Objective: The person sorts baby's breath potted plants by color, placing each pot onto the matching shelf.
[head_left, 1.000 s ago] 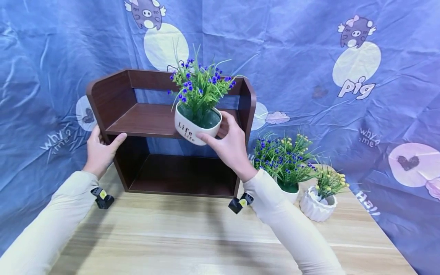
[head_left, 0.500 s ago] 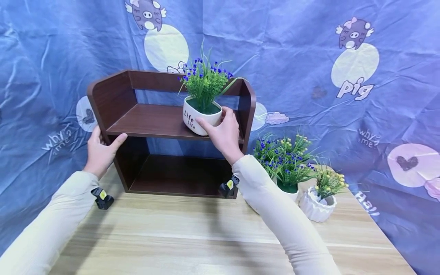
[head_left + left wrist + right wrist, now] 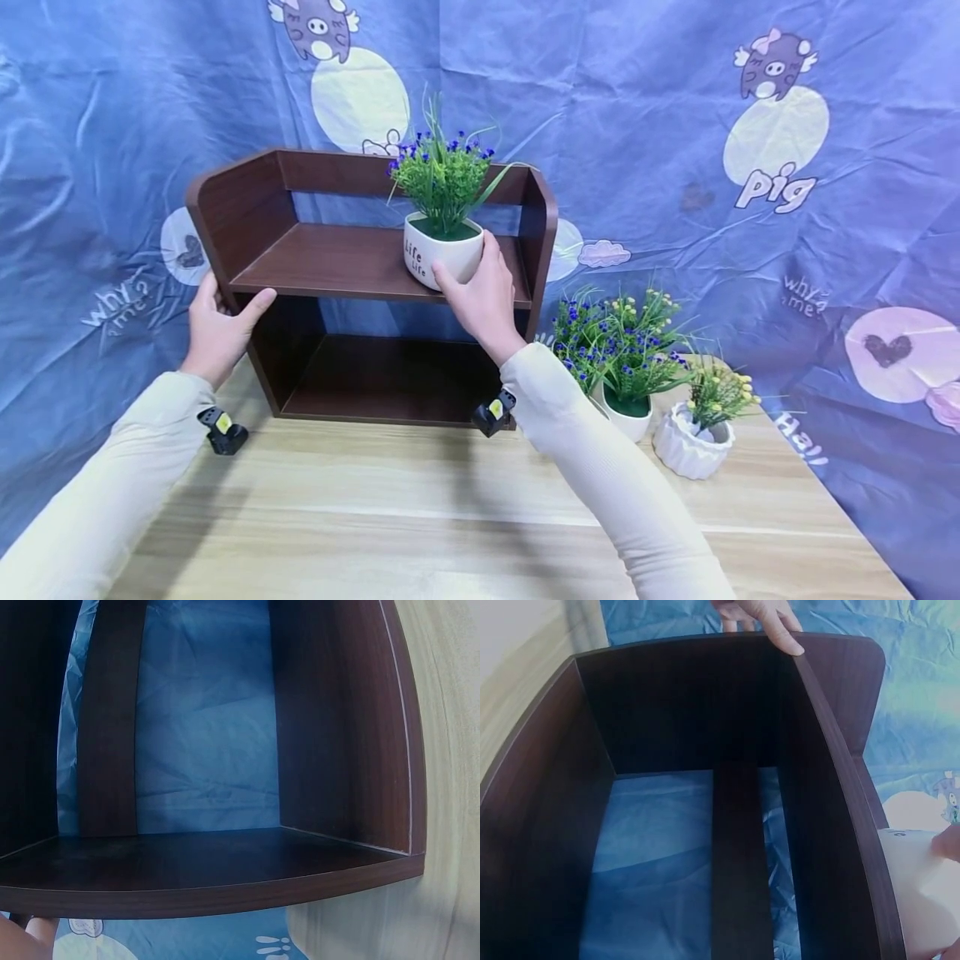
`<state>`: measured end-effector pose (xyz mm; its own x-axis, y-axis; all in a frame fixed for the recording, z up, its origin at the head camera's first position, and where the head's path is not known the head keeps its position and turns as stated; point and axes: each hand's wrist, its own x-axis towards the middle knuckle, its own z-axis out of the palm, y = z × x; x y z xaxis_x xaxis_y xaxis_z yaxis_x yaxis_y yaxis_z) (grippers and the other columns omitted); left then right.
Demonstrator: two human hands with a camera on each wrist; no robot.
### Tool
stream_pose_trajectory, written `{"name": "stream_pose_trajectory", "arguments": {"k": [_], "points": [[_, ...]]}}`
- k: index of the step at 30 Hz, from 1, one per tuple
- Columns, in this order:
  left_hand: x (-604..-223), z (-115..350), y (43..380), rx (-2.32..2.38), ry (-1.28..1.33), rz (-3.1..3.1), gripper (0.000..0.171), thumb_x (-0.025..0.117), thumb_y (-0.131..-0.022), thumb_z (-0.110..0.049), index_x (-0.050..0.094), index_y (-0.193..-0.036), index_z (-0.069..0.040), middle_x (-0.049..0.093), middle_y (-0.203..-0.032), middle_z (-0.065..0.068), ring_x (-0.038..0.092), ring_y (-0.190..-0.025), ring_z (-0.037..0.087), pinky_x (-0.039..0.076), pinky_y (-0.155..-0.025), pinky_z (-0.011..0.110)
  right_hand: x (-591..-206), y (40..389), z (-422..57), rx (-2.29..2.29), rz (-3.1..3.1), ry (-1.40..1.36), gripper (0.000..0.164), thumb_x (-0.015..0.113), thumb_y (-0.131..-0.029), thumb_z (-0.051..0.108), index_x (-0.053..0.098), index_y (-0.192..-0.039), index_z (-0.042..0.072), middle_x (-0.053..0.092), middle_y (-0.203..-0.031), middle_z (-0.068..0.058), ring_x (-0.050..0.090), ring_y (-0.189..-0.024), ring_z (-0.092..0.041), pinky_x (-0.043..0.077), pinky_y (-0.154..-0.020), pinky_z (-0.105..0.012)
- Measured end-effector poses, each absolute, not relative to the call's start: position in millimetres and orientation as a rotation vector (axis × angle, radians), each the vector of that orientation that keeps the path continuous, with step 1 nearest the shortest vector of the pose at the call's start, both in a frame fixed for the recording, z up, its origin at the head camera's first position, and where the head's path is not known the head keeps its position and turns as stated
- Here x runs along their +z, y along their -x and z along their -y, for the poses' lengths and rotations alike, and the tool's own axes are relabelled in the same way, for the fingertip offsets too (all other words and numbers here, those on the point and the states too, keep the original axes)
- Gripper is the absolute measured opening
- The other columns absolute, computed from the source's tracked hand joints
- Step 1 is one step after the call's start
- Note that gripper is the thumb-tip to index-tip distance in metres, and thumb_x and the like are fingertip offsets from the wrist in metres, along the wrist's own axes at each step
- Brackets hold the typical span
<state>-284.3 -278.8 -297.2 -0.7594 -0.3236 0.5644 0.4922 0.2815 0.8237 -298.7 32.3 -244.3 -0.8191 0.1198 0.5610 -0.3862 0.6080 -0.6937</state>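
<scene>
A dark brown two-tier wooden shelf (image 3: 330,258) stands on the table. My right hand (image 3: 483,296) holds a white potted plant (image 3: 456,257) with purple flowers, thumb on the front and fingers at its right side. The pot's base is at the front edge of the upper board, right of the middle, and it stands upright. In the right wrist view, part of the white pot (image 3: 911,900) shows beside the board. My left hand (image 3: 217,329) grips the shelf's left side panel, its thumb on the front edge of the upper board and its fingers outside.
Right of the shelf, purple and yellow potted plants (image 3: 626,404) stand close together. A fluted white pot (image 3: 693,446) with yellow flowers is near the table's right edge. A blue patterned cloth (image 3: 637,150) hangs behind. The wooden table (image 3: 360,517) extends in front.
The potted plant has come down and slightly right onto the front of the upper board, going from tilted to upright. My right hand has moved with it; the left hand has stayed on the shelf.
</scene>
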Motion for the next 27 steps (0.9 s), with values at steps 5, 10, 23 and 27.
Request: {"name": "stream_pose_trajectory", "arguments": {"k": [5,10,23,27], "points": [[-301.5,283.7,290.6,-1.540,0.135,1.890,0.057,0.073,-0.083,-0.010,0.049,-0.135,-0.008,0.059,-0.117,-0.005,0.053,-0.107,0.005,0.042,-0.089,0.018,-246.6,296.2,-35.4,1.129,2.264,-0.242,0.078,0.072,-0.083,0.040,0.037,-0.145,0.007,0.056,-0.132,-0.011,0.056,-0.114,-0.026,0.046,-0.092,-0.043],[-309.6,290.1,300.1,-1.525,0.091,1.905,0.058,0.073,-0.083,-0.011,0.049,-0.135,-0.012,0.057,-0.118,-0.007,0.052,-0.108,0.005,0.040,-0.089,0.015,-248.5,296.0,-35.7,1.064,2.249,-0.293,0.070,0.077,-0.080,0.038,0.049,-0.139,0.012,0.068,-0.116,-0.006,0.064,-0.102,-0.019,0.047,-0.084,-0.041],[-298.5,278.0,285.3,-1.545,0.125,1.889,0.056,0.072,-0.083,-0.010,0.049,-0.134,-0.008,0.059,-0.118,-0.002,0.052,-0.107,0.006,0.041,-0.092,0.020,-247.0,300.3,-21.1,0.893,2.442,-0.628,0.060,0.067,-0.089,0.038,0.044,-0.138,0.012,0.066,-0.118,-0.008,0.064,-0.097,-0.024,0.050,-0.082,-0.043],[-298.4,278.7,285.0,-1.545,0.129,1.879,0.056,0.073,-0.083,-0.010,0.050,-0.134,-0.008,0.059,-0.117,-0.004,0.053,-0.107,0.005,0.041,-0.091,0.017,-241.1,302.5,-17.1,0.890,2.557,-0.687,0.069,0.064,-0.090,0.042,0.035,-0.145,0.012,0.059,-0.130,-0.008,0.060,-0.110,-0.023,0.048,-0.090,-0.041]]}}
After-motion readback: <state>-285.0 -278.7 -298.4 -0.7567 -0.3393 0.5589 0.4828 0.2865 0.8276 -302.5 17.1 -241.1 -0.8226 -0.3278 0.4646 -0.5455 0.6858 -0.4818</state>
